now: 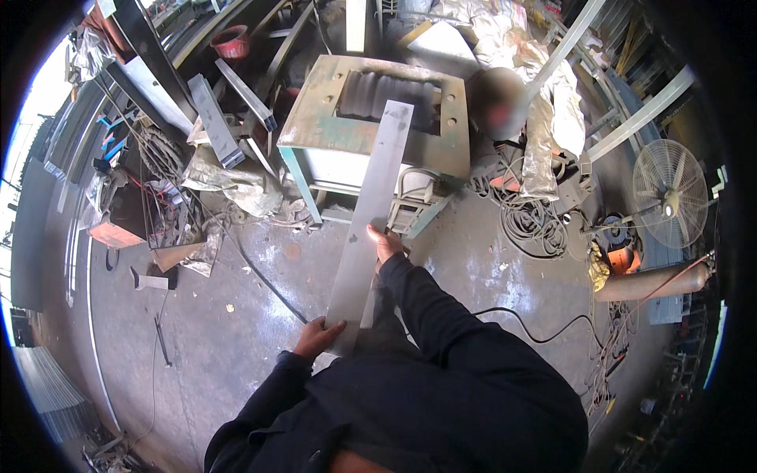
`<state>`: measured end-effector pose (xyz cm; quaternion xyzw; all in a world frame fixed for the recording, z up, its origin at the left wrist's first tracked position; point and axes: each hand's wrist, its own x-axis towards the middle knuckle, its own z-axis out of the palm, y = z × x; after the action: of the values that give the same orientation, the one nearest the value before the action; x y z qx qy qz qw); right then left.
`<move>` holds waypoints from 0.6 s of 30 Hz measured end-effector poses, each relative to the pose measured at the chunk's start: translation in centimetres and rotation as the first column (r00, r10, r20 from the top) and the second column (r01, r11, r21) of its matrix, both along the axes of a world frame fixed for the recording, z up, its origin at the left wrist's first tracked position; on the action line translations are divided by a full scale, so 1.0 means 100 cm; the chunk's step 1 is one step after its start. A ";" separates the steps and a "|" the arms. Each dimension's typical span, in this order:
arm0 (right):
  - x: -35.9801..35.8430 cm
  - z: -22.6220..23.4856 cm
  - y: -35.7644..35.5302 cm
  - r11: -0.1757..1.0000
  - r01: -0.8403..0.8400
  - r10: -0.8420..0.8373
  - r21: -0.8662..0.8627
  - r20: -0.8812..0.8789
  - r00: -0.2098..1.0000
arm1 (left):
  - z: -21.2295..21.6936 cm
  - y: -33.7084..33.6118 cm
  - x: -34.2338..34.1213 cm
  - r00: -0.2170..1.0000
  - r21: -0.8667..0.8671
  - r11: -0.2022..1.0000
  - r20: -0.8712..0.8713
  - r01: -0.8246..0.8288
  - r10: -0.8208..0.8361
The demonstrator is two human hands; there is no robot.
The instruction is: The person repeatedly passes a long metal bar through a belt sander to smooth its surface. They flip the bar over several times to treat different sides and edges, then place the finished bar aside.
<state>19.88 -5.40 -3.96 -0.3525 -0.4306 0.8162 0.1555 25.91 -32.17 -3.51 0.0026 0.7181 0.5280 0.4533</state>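
A long, flat grey metal strip [364, 217] slants away from my body, its far end over the top of a worn machine [311, 98] with a row of dark rollers [371, 93]. My left hand [318, 337] grips the strip's left edge close to my body, thumb on top. Farther along, my right hand [384, 243] is closed on the right edge, its thumb also on the upper face. The fingers beneath the strip are hidden. Whether the far end touches the rollers, I cannot tell.
Coiled cables [535, 225] lie right of the machine, near a standing fan [670, 189] and a gas cylinder [654, 281]. Another cable [260, 276] crosses the floor to my left. Metal box sections [213, 118] are stacked at the back left, and a red bucket [229, 42] stands behind.
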 end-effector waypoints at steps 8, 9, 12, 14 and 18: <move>-0.029 0.007 0.034 0.607 -0.276 -0.176 0.745 0.465 0.868 | -0.002 0.059 -0.010 0.963 -0.113 0.989 -0.261 -0.097 0.065; -0.024 0.016 0.036 0.328 -0.298 -0.243 0.897 0.385 0.891 | -0.001 0.063 -0.011 0.948 -0.107 0.990 -0.312 -0.093 0.055; -0.021 0.041 0.041 -0.186 -0.136 0.006 0.973 0.139 0.990 | -0.001 0.078 -0.018 0.932 -0.089 0.990 -0.355 -0.109 0.071; -0.029 0.048 0.035 -0.194 -0.267 0.084 0.944 0.287 0.954 | -0.002 0.086 -0.023 0.953 -0.039 0.989 -0.273 -0.144 0.129; -0.058 0.048 0.042 -0.179 -0.386 0.035 0.905 0.398 0.917 | -0.001 0.112 -0.047 0.939 -0.094 0.988 -0.334 -0.123 0.086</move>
<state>14.09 -1.22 0.86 -0.1293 -0.9599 0.1762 0.1753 21.23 -21.02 -3.66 0.0267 0.8115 0.5020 0.2980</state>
